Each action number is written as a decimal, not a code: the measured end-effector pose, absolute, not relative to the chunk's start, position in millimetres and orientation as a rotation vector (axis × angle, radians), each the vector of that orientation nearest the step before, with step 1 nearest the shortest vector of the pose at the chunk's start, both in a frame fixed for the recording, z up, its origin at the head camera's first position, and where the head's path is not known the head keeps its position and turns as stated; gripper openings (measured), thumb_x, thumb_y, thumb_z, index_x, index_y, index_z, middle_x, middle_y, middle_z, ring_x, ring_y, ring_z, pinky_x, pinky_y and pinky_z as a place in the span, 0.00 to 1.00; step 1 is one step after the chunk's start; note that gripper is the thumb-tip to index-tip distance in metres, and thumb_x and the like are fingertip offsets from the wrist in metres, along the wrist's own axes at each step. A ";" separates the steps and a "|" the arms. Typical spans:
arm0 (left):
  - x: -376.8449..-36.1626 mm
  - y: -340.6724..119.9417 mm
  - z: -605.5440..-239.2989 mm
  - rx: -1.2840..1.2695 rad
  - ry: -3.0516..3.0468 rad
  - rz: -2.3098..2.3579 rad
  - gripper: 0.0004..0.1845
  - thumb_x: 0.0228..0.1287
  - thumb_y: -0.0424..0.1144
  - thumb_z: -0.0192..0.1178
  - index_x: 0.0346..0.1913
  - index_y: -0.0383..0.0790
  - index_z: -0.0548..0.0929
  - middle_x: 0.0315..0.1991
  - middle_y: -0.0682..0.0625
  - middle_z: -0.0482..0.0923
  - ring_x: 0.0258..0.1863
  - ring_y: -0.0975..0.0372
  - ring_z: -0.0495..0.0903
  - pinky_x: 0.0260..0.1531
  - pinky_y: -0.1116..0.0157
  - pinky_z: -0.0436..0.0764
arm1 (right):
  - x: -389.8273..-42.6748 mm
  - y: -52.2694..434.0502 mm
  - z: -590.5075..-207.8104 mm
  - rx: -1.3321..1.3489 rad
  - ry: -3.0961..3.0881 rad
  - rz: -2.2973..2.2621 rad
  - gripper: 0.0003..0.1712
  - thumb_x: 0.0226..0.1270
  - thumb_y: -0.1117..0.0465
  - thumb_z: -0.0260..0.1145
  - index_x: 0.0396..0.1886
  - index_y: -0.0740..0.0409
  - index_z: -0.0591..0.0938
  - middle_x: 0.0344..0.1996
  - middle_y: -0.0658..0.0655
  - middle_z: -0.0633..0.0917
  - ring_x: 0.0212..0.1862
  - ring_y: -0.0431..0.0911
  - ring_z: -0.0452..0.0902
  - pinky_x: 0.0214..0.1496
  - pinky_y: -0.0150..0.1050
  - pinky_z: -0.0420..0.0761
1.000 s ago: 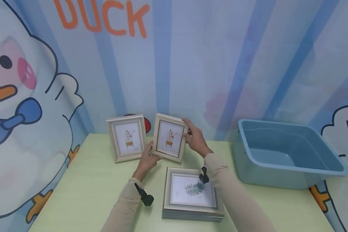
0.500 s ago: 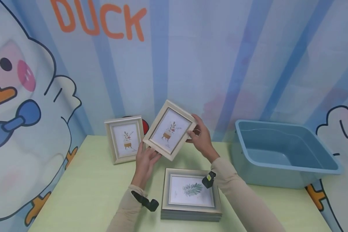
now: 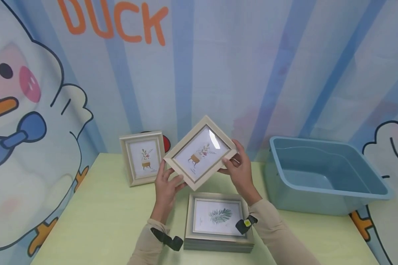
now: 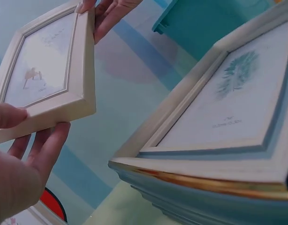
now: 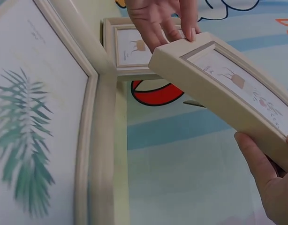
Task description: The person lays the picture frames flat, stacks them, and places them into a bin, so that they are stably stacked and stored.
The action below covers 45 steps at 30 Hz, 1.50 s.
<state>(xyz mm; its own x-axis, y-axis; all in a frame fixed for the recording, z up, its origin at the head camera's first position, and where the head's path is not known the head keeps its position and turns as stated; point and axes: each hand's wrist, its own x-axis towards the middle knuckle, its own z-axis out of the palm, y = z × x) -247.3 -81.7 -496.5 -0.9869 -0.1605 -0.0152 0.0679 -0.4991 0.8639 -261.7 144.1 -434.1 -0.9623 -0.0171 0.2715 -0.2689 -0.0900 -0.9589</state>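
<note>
A cream picture frame [image 3: 201, 152] with a potted-plant print is held tilted in the air between both hands. My left hand [image 3: 166, 187] grips its lower left corner, thumb on the front and fingers beneath, as the left wrist view shows. On the opposite side my right hand [image 3: 241, 171] pinches the right corner, thumb at the front edge. A second cream picture frame [image 3: 131, 162] with a matching print stands upright on the table behind, to the left. Nearer me lies a stack of larger picture frames [image 3: 219, 243], the top one showing a green palm leaf.
A blue plastic tub [image 3: 331, 200] stands at the right of the pale green table [image 3: 96, 221]. Behind the table hangs a striped blue backdrop [image 3: 212, 66] with cartoon ducks and orange lettering.
The held picture frame has come up off the table and turned clockwise from nearly upright to a diagonal tilt. Both hands have moved with it, the right one shifting rightward.
</note>
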 end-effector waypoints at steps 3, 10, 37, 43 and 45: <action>-240.8 -79.2 -495.3 0.091 -1.559 -2.544 0.51 0.56 0.15 0.57 0.80 0.51 0.52 0.49 0.51 0.77 0.36 0.64 0.87 0.36 0.62 0.89 | -251.4 148.7 -437.8 0.288 -1.957 2.204 0.40 0.70 0.76 0.57 0.76 0.45 0.62 0.61 0.68 0.76 0.52 0.48 0.84 0.45 0.46 0.89; -225.0 -82.1 -487.0 -0.029 -1.724 -2.424 0.50 0.56 0.15 0.58 0.80 0.46 0.51 0.49 0.49 0.77 0.37 0.66 0.87 0.35 0.61 0.90 | -225.2 155.0 -444.5 0.112 -1.864 2.296 0.40 0.70 0.76 0.58 0.77 0.48 0.61 0.59 0.65 0.75 0.47 0.40 0.85 0.44 0.41 0.89; -173.2 -100.9 -455.3 -0.391 -2.269 -1.684 0.44 0.52 0.13 0.61 0.73 0.41 0.69 0.48 0.36 0.81 0.39 0.48 0.87 0.36 0.67 0.88 | -190.9 186.8 -417.6 0.264 -2.667 1.774 0.23 0.79 0.58 0.54 0.67 0.57 0.60 0.56 0.74 0.78 0.55 0.65 0.81 0.45 0.56 0.88; -167.6 -97.0 -451.6 -0.430 -2.305 -1.618 0.45 0.53 0.13 0.62 0.74 0.43 0.67 0.50 0.37 0.80 0.41 0.47 0.86 0.37 0.68 0.88 | -185.6 194.1 -411.0 0.245 -2.717 1.858 0.22 0.80 0.57 0.52 0.67 0.57 0.59 0.59 0.75 0.76 0.61 0.70 0.75 0.51 0.64 0.84; -166.0 -95.5 -450.3 -0.442 -2.322 -1.574 0.45 0.53 0.13 0.62 0.75 0.43 0.66 0.50 0.37 0.80 0.43 0.47 0.85 0.37 0.68 0.88 | -183.4 195.4 -409.5 0.244 -2.717 1.860 0.22 0.80 0.58 0.52 0.66 0.57 0.59 0.60 0.75 0.76 0.62 0.70 0.74 0.52 0.65 0.83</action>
